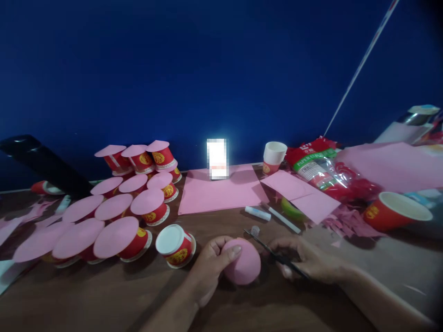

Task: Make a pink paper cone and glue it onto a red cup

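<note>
A round pink paper disc (244,265) is pinched in my left hand (211,265), the thumb lying on top of it. Just right of the disc, my right hand (304,258) grips a pair of dark scissors (282,259), whose blades point up and left. To the left of my left hand, a red paper cup (179,256) with a gold emblem stands upside down, its white base up. Beyond the scissors lie a white glue stick (258,213) and a small clear cap (255,230).
Several upside-down red cups topped with pink discs (116,237) fill the left side. Pink sheets (221,191) lie behind, near a lit phone (218,159). On the right are stacked cups (274,154), a red plastic package (321,168), paper scraps (353,223) and a tipped cup (387,212).
</note>
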`<state>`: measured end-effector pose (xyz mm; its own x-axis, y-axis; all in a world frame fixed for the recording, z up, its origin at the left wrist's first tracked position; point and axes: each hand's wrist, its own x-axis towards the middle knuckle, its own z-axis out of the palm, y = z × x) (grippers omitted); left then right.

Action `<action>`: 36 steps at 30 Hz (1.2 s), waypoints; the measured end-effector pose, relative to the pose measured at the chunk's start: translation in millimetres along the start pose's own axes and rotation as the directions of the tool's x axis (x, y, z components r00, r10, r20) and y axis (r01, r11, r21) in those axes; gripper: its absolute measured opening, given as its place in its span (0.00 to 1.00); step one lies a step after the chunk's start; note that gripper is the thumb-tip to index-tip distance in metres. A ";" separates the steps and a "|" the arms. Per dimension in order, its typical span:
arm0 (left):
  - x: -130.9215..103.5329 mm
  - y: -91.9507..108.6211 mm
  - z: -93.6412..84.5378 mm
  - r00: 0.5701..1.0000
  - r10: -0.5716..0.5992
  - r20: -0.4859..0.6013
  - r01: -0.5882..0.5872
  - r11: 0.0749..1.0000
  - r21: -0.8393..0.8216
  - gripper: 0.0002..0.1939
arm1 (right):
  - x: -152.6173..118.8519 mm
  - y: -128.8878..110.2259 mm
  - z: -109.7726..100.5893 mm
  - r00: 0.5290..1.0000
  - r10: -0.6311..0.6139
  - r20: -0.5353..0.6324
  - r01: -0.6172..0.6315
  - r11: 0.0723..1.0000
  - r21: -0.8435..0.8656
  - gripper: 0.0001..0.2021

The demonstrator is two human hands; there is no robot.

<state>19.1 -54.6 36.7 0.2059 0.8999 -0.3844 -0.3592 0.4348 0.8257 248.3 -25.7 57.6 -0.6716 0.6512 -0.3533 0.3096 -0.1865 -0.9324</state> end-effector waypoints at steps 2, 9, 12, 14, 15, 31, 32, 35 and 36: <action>-0.3 0.9 1.9 1.000 -0.002 -0.005 0.002 1.000 -0.008 0.16 | -1.0 0.2 -1.7 1.000 0.010 0.020 -0.010 1.000 0.021 0.15; 1.3 0.6 2.8 1.000 0.015 0.008 -0.015 1.000 -0.019 0.15 | -2.8 2.8 -4.9 0.997 -0.016 0.081 0.009 0.996 0.088 0.20; 1.4 0.5 3.3 1.000 0.020 -0.007 -0.020 1.000 -0.019 0.14 | -2.2 3.9 -4.7 0.997 -0.009 0.078 0.003 0.997 0.074 0.21; 1.1 0.3 3.5 1.000 0.017 -0.004 -0.017 1.000 -0.011 0.14 | -1.7 3.9 -4.2 0.997 -0.006 0.077 0.002 0.998 0.063 0.21; 1.0 0.2 3.5 1.000 0.017 -0.002 -0.017 1.000 -0.006 0.14 | -1.6 3.7 -3.9 0.997 -0.009 0.079 0.004 0.998 0.062 0.21; 1.9 0.0 3.7 1.000 0.023 0.011 -0.023 0.999 0.030 0.14 | -0.5 1.5 -3.8 0.996 -0.017 0.089 0.021 0.999 -0.046 0.23; 1.8 -0.1 3.6 1.000 0.023 0.010 -0.023 0.999 0.028 0.14 | -0.4 1.6 -3.7 0.996 -0.016 0.087 0.020 0.999 -0.043 0.22; 1.6 -0.4 3.0 1.000 0.021 0.013 -0.022 0.999 0.028 0.14 | -0.3 1.7 -3.2 0.997 -0.018 0.072 0.022 0.998 -0.054 0.22; 1.6 -0.6 2.9 1.000 0.018 0.014 -0.019 0.999 0.032 0.14 | -0.4 1.7 -3.0 0.998 -0.017 0.066 0.021 0.998 -0.058 0.21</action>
<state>22.2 -53.5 36.8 0.2119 0.9072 -0.3634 -0.3339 0.4167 0.8455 251.1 -24.0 56.3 -0.7196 0.6045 -0.3416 0.3343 -0.1296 -0.9335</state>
